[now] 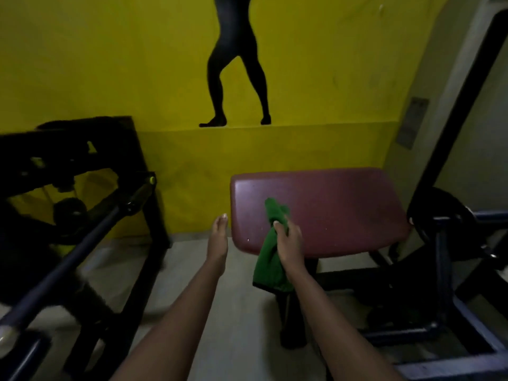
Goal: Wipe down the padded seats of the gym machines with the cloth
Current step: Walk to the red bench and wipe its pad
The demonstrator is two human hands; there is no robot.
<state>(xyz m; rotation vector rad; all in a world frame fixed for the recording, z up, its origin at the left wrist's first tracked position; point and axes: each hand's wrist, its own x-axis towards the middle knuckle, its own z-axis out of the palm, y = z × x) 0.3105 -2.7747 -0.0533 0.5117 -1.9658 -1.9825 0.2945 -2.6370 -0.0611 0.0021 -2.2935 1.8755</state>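
Right hand (288, 239), frame centre: fingers curled round green cloth (270, 259). Cloth's upper end lies on maroon padded seat (330, 204); lower end hangs past seat's near edge. Left hand (218, 237), just left of seat: fingers straight, holding nothing, not touching seat. Black machine frame (82, 188) at left; yellow wall (110, 64) behind.

A yellow wall (110, 64) bears a black silhouette (236, 78). A black frame (82, 149) with a bar (68, 258) stands left, a weight plate (439, 213) right, on pale floor (242, 312).
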